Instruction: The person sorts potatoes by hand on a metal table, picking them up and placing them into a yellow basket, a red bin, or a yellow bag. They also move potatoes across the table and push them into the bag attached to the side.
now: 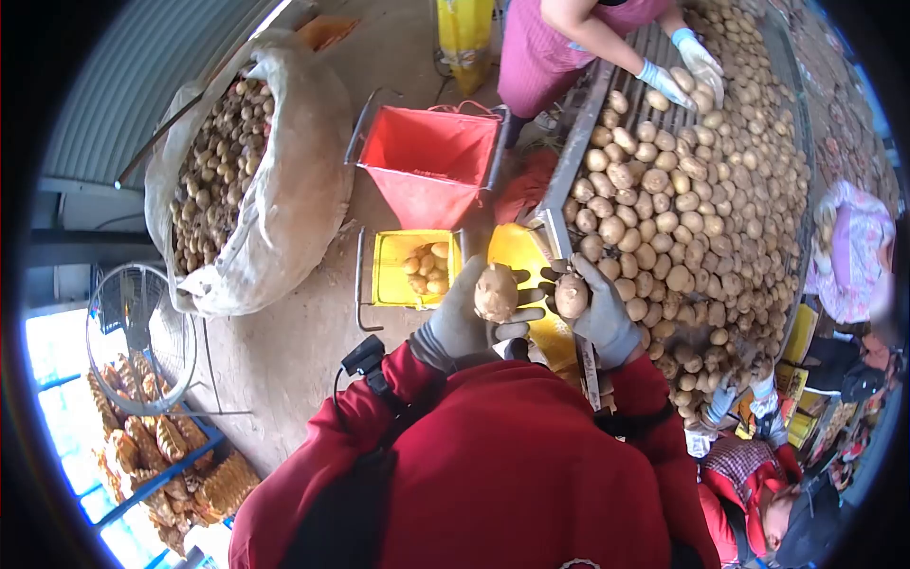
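Observation:
My left hand (457,315), in a grey glove with dark fingertips, holds a large pale potato (496,293) in front of my chest. Just to its right, my right hand (609,316), gloved the same way, grips a smaller brown potato (571,296). The two potatoes are apart. Below and between my hands hangs an open yellow bag (557,343), partly hidden by them. Left of my left hand, a second yellow bag (387,275) in a metal frame has several potatoes (428,269) inside. A heap of potatoes (682,213) covers the sorting table on my right.
A red bag (431,152) hangs in a frame ahead. A big white sack (308,199) of potatoes stands at left, near a fan (142,339) and filled orange sacks (142,441). Across the table, a co-worker's gloved hands (700,64) hold potatoes. Another person (749,474) is lower right.

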`<state>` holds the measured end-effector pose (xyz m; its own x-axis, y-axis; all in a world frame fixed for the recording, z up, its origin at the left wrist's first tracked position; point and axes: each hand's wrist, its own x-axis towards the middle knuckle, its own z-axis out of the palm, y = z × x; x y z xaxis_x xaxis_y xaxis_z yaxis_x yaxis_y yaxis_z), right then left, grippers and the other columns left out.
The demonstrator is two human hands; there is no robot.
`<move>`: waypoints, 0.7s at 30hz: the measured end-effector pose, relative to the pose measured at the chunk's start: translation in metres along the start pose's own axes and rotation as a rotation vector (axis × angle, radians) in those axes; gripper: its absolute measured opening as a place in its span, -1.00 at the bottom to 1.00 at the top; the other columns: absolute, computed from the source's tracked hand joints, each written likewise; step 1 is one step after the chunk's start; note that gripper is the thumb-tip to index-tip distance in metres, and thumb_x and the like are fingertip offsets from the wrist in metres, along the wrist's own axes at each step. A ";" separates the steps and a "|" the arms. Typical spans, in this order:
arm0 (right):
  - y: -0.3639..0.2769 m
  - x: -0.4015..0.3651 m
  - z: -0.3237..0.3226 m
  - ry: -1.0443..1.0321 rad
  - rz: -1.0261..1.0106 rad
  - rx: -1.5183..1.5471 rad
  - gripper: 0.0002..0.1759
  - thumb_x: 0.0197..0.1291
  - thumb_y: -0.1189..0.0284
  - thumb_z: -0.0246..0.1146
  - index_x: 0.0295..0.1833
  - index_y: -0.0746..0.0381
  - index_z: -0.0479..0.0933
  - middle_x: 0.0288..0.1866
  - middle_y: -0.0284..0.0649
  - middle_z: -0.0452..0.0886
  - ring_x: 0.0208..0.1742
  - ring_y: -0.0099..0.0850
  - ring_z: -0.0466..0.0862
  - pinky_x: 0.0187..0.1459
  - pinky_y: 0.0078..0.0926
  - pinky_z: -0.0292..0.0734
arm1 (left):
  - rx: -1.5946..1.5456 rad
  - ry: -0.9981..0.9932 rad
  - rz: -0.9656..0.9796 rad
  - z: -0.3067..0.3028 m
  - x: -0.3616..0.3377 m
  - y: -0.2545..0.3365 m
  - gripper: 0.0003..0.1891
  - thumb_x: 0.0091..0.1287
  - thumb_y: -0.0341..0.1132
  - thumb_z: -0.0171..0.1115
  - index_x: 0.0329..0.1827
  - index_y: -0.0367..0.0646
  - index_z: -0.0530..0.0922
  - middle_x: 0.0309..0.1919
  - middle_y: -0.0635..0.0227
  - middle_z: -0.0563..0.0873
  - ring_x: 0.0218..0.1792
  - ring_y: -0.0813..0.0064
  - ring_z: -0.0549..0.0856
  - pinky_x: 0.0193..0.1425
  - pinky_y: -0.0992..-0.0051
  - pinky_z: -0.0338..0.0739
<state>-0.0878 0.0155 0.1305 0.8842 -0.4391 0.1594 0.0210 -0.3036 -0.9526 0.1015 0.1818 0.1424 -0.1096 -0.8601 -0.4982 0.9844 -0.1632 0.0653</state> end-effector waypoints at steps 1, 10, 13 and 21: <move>-0.003 0.007 0.001 -0.052 -0.030 -0.092 -0.13 0.30 0.68 0.42 0.63 0.34 0.14 0.32 0.07 0.56 0.27 -0.12 0.71 0.20 -0.24 0.75 | -0.031 -0.008 0.009 -0.004 0.001 0.001 -0.17 0.56 0.43 -0.06 0.46 -0.18 0.48 0.30 -0.03 0.70 0.14 0.04 0.80 0.00 0.30 0.80; 0.011 -0.003 -0.023 -0.106 0.193 0.002 -0.26 0.27 0.81 0.34 0.54 0.35 0.31 0.42 0.02 0.56 0.31 -0.20 0.70 0.25 -0.29 0.74 | -0.414 -0.432 -0.098 -0.071 0.027 0.005 -0.32 0.69 0.16 -0.10 0.65 -0.14 0.25 0.39 -0.18 0.59 0.30 -0.24 0.67 0.41 -0.19 0.60; 0.005 -0.008 -0.023 -0.087 0.220 -0.083 -0.44 0.36 0.77 0.27 0.45 0.41 0.38 0.38 0.02 0.58 0.28 -0.20 0.71 0.25 -0.33 0.73 | -0.354 -0.372 -0.063 -0.065 0.022 0.007 -0.44 0.71 -0.03 -0.12 0.60 -0.20 0.30 0.38 -0.17 0.60 0.30 -0.18 0.68 0.36 -0.08 0.66; -0.062 0.011 0.002 0.144 0.375 0.307 -0.76 0.60 0.61 0.07 0.25 0.38 0.52 0.21 -0.11 0.65 0.20 -0.36 0.67 0.27 -0.47 0.60 | 0.993 -0.283 0.320 -0.020 0.009 0.010 -0.68 0.59 -0.18 0.24 0.14 -0.30 0.60 -0.03 0.12 0.77 -0.08 0.33 0.82 -0.10 0.34 0.80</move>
<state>-0.0786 0.0315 0.1911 0.7840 -0.5893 -0.1951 -0.1307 0.1506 -0.9799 0.1128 0.1824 0.1218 -0.0202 -0.9920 -0.1246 0.4356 -0.1209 0.8920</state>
